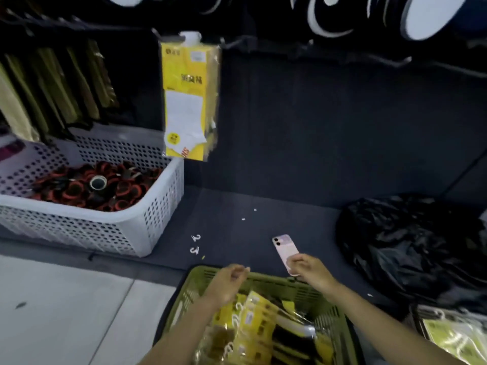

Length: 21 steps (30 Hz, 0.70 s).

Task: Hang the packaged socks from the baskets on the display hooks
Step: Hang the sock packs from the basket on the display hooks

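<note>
Yellow packaged socks [253,320] lie in the olive-green plastic basket [276,281]; one hung pack [188,96] hangs against the dark display wall [316,114]. The left hand [229,283] is above them, fingers loosely curled and empty. The right hand [308,268] curls at a pink phone [283,246], grip unclear.

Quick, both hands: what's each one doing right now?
Left hand: loosely curled over the green basket, holding nothing visible.
Right hand: over the pink phone's near end; grip cannot be told.

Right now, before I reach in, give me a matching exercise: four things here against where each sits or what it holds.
1 white basket
2 green basket
3 pink phone
4 lone sock pack

A holds yellow sock packs
B hangs on the display wall
C holds red-and-black items
D lies on the dark floor

Pairs: 1-C, 2-A, 3-D, 4-B
</note>
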{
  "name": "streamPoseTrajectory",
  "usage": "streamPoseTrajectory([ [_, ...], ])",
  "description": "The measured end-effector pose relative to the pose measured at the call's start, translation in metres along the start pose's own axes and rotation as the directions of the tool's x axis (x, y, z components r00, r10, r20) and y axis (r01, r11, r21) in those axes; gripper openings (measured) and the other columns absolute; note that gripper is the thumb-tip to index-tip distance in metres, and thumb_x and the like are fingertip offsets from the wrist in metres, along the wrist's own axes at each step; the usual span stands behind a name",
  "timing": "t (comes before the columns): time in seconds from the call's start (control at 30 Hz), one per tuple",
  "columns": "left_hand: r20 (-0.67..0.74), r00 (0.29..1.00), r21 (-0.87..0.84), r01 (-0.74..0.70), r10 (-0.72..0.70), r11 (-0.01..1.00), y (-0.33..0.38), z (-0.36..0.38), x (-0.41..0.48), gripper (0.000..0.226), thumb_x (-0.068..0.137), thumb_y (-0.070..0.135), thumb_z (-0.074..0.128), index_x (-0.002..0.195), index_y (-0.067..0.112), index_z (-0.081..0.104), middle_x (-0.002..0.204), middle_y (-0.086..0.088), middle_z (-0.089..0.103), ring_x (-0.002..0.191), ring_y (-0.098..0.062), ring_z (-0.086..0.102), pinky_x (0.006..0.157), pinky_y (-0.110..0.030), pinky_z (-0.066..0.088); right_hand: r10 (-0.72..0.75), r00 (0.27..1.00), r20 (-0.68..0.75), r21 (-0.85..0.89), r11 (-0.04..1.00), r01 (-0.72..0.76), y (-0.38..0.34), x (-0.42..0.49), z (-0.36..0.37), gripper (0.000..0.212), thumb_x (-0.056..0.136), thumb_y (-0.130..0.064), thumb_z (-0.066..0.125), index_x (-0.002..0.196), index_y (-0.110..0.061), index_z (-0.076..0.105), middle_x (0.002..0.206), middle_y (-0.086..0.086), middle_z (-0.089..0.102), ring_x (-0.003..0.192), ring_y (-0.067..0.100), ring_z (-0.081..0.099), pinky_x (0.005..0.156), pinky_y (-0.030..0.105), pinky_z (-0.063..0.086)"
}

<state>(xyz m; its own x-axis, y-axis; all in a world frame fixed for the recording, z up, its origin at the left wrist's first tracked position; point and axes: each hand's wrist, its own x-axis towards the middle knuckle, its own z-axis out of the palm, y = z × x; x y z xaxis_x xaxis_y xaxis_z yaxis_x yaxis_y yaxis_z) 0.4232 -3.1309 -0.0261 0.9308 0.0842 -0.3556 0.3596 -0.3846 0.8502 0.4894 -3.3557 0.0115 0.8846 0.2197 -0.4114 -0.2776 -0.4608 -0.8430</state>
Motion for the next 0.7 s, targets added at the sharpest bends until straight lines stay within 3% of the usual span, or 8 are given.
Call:
streamPoseTrajectory([
  [0.1, 0.052, 0.996, -0.008, 0.073, -0.072, 0.997, -0.024, 0.036, -0.021, 0.033, 0.096, 0.032, 0.054, 0.123, 0.013, 0.059, 0.118, -0.006, 0.064, 0.114, -0.023, 0.06, 0.092, -0.026, 0.044, 0.066, 0.993, 0.101, -0.194, 0.98, -0.045, 0.054, -0.005, -0.005, 0.006, 0.089, -0.029, 0.065, 0.09, -0.023, 0.066, 0.103, 0.005, 0.069, 0.092, 0.011, 0.064, 0.08, 0.021, 0.05],
  [0.2, 0.026, 0.982, 0.017, 0.188, -0.188, 0.982, -0.049, 0.043, -0.037, 0.047, 0.095, 0.037, 0.052, 0.136, 0.014, 0.048, 0.136, -0.002, 0.051, 0.123, -0.021, 0.051, 0.098, -0.026, 0.042, 0.152, 0.972, 0.177, -0.303, 0.949, -0.094, 0.087, -0.004, 0.004, 0.034, 0.087, -0.033, 0.067, 0.116, -0.016, 0.06, 0.119, 0.005, 0.062, 0.117, 0.022, 0.057, 0.097, 0.031, 0.046],
  [0.27, 0.034, 0.965, 0.016, 0.258, -0.258, 0.966, -0.062, 0.043, -0.042, 0.052, 0.097, 0.037, 0.05, 0.14, 0.01, 0.042, 0.143, -0.006, 0.045, 0.128, -0.023, 0.047, 0.104, -0.029, 0.039, 0.193, 0.952, 0.237, -0.384, 0.919, -0.091, 0.102, -0.008, 0.012, 0.058, 0.087, -0.038, 0.066, 0.135, -0.011, 0.047, 0.134, 0.007, 0.051, 0.126, 0.023, 0.049, 0.099, 0.027, 0.041],
  [0.33, 0.058, 0.95, 0.063, 0.303, -0.306, 0.951, -0.071, 0.042, -0.046, 0.054, 0.097, 0.037, 0.048, 0.142, 0.009, 0.039, 0.144, -0.009, 0.045, 0.127, -0.022, 0.048, 0.101, -0.024, 0.038, 0.24, 0.931, 0.274, -0.458, 0.884, -0.093, 0.116, -0.01, 0.017, 0.071, 0.086, -0.042, 0.066, 0.142, -0.011, 0.037, 0.141, 0.006, 0.045, 0.13, 0.021, 0.044, 0.099, 0.024, 0.038],
  [0.43, 0.137, 0.936, 0.111, 0.31, -0.323, 0.944, -0.078, 0.045, -0.052, 0.056, 0.094, 0.046, 0.048, 0.14, 0.015, 0.042, 0.137, -0.008, 0.052, 0.113, -0.015, 0.053, 0.082, -0.019, 0.042, 0.227, 0.934, 0.276, -0.527, 0.849, -0.05, 0.127, -0.009, 0.024, 0.057, 0.083, -0.043, 0.07, 0.129, -0.017, 0.049, 0.12, 0.001, 0.056, 0.118, 0.02, 0.051, 0.089, 0.026, 0.04],
  [0.5, 0.182, 0.936, 0.143, 0.278, -0.301, 0.95, -0.08, 0.05, -0.055, 0.059, 0.089, 0.054, 0.048, 0.135, 0.016, 0.048, 0.129, -0.008, 0.059, 0.111, -0.017, 0.057, 0.085, -0.024, 0.046, 0.202, 0.931, 0.304, -0.592, 0.806, 0.019, 0.125, -0.007, 0.029, 0.047, 0.08, -0.048, 0.071, 0.114, -0.018, 0.058, 0.109, 0.001, 0.055, 0.113, 0.022, 0.053, 0.083, 0.028, 0.04],
  [0.6, 0.198, 0.936, 0.104, 0.276, -0.292, 0.955, -0.083, 0.057, -0.058, 0.064, 0.091, 0.052, 0.051, 0.143, 0.017, 0.039, 0.136, -0.005, 0.054, 0.108, -0.009, 0.054, 0.087, -0.021, 0.04, 0.148, 0.943, 0.298, -0.715, 0.689, 0.118, 0.132, -0.004, 0.037, 0.062, 0.08, -0.053, 0.067, 0.127, -0.016, 0.054, 0.139, 0.005, 0.036, 0.13, 0.024, 0.035, 0.101, 0.031, 0.036],
  [0.7, 0.208, 0.936, 0.092, 0.269, -0.283, 0.959, -0.084, 0.056, -0.057, 0.066, 0.091, 0.051, 0.051, 0.145, 0.017, 0.035, 0.139, -0.005, 0.05, 0.105, -0.005, 0.05, 0.084, -0.019, 0.04, 0.117, 0.958, 0.263, -0.644, 0.76, 0.084, 0.143, -0.004, 0.041, 0.058, 0.083, -0.046, 0.067, 0.13, -0.015, 0.053, 0.148, 0.002, 0.028, 0.135, 0.023, 0.032, 0.106, 0.03, 0.033],
])
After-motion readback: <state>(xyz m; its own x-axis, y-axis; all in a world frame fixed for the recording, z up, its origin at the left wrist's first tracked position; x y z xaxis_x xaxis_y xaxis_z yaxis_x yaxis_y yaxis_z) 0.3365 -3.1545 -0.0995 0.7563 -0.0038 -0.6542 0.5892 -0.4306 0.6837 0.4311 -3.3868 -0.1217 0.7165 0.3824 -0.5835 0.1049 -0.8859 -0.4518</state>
